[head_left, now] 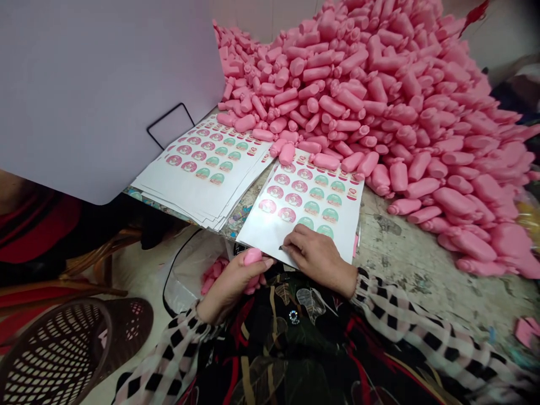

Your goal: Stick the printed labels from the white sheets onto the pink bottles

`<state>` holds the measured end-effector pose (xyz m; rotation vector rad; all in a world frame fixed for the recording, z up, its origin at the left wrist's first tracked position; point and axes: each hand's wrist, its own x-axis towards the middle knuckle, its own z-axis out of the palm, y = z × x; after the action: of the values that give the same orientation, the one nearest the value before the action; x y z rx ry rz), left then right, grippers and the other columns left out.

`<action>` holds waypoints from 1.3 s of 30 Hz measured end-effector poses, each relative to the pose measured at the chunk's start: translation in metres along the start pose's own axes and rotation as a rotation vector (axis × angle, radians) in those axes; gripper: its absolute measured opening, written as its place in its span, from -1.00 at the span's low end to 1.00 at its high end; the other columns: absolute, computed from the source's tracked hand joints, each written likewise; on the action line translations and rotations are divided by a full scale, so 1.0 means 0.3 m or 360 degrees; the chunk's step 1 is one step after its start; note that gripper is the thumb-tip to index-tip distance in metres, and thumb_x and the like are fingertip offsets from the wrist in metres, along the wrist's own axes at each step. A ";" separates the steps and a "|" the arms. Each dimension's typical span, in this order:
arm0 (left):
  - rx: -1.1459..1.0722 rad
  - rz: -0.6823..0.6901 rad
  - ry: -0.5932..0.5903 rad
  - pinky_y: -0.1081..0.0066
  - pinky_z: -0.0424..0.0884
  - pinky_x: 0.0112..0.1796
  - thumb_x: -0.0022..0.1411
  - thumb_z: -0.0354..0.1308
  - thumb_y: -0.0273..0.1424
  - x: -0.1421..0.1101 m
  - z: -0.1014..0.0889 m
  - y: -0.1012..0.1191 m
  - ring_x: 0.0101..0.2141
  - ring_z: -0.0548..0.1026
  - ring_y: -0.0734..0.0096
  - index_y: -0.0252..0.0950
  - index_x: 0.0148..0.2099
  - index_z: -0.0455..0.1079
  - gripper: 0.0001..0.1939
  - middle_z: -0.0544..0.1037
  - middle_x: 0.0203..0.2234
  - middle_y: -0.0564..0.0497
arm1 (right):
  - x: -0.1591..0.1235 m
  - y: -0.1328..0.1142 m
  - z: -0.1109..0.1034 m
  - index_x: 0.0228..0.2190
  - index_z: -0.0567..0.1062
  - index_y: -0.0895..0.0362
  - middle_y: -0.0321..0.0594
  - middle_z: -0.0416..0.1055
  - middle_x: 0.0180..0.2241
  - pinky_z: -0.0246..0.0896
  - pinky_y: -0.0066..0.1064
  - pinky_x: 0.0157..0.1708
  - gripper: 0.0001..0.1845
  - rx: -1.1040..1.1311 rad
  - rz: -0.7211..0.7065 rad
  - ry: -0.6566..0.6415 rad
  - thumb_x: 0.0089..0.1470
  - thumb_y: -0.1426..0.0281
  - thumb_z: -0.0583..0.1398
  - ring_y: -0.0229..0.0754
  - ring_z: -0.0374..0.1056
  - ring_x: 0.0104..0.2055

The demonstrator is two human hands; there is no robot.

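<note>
My left hand is wrapped round a pink bottle-shaped piece, whose rounded end shows above the thumb, near the table edge. My right hand rests on the lower part of a sticker sheet, its fingers bent and pinched together. At those fingertips is a small dark tip, too small to name. Rows of pink and green round-topped stickers are printed on this sheet. To its left lies a stack of similar sticker sheets.
A large heap of pink bottle-shaped pieces covers the back and right of the table. A pale panel stands at the left, with a person partly behind it. Below are a brown basket and a clear bag with pink pieces.
</note>
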<state>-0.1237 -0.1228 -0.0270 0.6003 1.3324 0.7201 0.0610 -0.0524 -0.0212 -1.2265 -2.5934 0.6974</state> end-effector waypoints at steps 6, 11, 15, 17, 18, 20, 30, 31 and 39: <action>0.0099 -0.0015 0.0015 0.62 0.07 -0.68 0.04 0.23 -0.21 -0.003 -0.008 -0.007 -0.65 0.28 0.62 -0.35 -0.22 0.38 -0.67 0.44 -0.58 0.05 | 0.020 0.026 0.005 -0.40 0.44 0.11 -0.30 0.39 -0.39 0.13 -0.40 -0.32 -0.88 0.0709 0.0172 0.0013 0.08 0.32 0.15 -0.26 0.27 -0.33; -0.0011 0.0178 0.0011 0.58 0.19 -0.61 0.02 0.26 -0.25 -0.063 -0.006 0.019 -0.54 0.37 0.58 -0.31 -0.14 0.37 -0.64 0.53 -0.28 -0.07 | 0.032 0.043 0.015 -0.43 0.44 0.12 -0.32 0.39 -0.43 0.14 -0.42 -0.33 -0.88 0.1104 0.0268 0.0040 0.03 0.31 0.19 -0.27 0.26 -0.36; -0.0058 0.0322 -0.0010 0.50 0.31 -0.48 -0.02 0.29 -0.30 -0.094 0.017 0.049 -0.50 0.41 0.58 -0.14 0.11 0.29 -0.39 0.44 -0.06 -0.05 | 0.035 0.036 0.019 -0.43 0.44 0.11 -0.33 0.39 -0.43 0.15 -0.42 -0.33 -0.89 0.1167 0.0298 0.0083 0.01 0.33 0.19 -0.27 0.26 -0.36; 0.0002 0.0272 -0.0044 0.50 0.30 -0.49 -0.03 0.29 -0.30 -0.088 0.036 0.065 -0.51 0.40 0.56 -0.15 0.18 0.24 -0.31 0.48 -0.18 -0.02 | 0.036 0.030 0.020 -0.43 0.44 0.12 -0.32 0.39 -0.43 0.15 -0.41 -0.31 -0.89 0.1214 0.0302 0.0110 0.01 0.32 0.19 -0.26 0.27 -0.35; 0.0042 0.0244 -0.0068 0.51 0.28 -0.51 -0.03 0.29 -0.29 -0.080 0.045 0.071 -0.52 0.39 0.55 -0.18 0.21 0.21 -0.28 0.50 -0.30 0.01 | 0.037 0.027 0.022 -0.43 0.44 0.12 -0.32 0.39 -0.42 0.16 -0.41 -0.30 -0.88 0.1252 0.0300 0.0123 0.02 0.32 0.19 -0.26 0.27 -0.35; 0.0126 0.0215 -0.0078 0.53 0.22 -0.57 0.00 0.26 -0.25 -0.059 0.064 0.081 -0.57 0.35 0.53 -0.25 0.24 0.15 -0.25 0.45 -0.52 0.08 | 0.039 0.022 0.026 -0.43 0.43 0.13 -0.31 0.39 -0.43 0.17 -0.41 -0.30 -0.89 0.1333 0.0308 0.0137 0.01 0.33 0.18 -0.26 0.27 -0.35; 0.0488 0.0520 0.0627 0.44 0.32 -0.50 -0.05 0.23 -0.21 0.053 0.083 0.081 -0.56 0.38 0.42 -0.34 -0.12 0.46 -0.56 0.44 -0.61 0.07 | 0.000 -0.012 -0.030 -0.28 0.47 0.07 -0.22 0.34 -0.33 0.12 -0.41 -0.34 -0.76 0.0212 0.0050 0.0191 0.19 0.35 0.00 -0.22 0.29 -0.31; 0.0484 0.0543 0.0689 0.42 0.33 -0.49 -0.07 0.24 -0.22 0.059 0.081 0.083 -0.56 0.38 0.41 -0.34 -0.14 0.47 -0.57 0.44 -0.60 0.07 | -0.007 -0.014 -0.043 -0.28 0.47 0.07 -0.22 0.33 -0.34 0.10 -0.41 -0.37 -0.75 0.0114 0.0040 0.0178 0.19 0.36 -0.01 -0.22 0.29 -0.32; 0.0090 0.0522 0.0845 0.47 0.30 -0.52 -0.19 0.31 -0.30 0.035 0.062 0.155 -0.59 0.36 0.48 -0.32 -0.20 0.45 -0.57 0.44 -0.58 0.09 | -0.016 0.131 -0.131 -0.30 0.48 0.04 -0.28 0.38 -0.33 0.15 -0.40 -0.32 -0.83 0.0434 0.0335 0.0606 0.12 0.29 0.12 -0.24 0.32 -0.32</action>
<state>-0.1102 -0.0844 0.0040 0.7112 1.7673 1.1685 0.1050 -0.0214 -0.0060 -1.3957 -2.0124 0.7413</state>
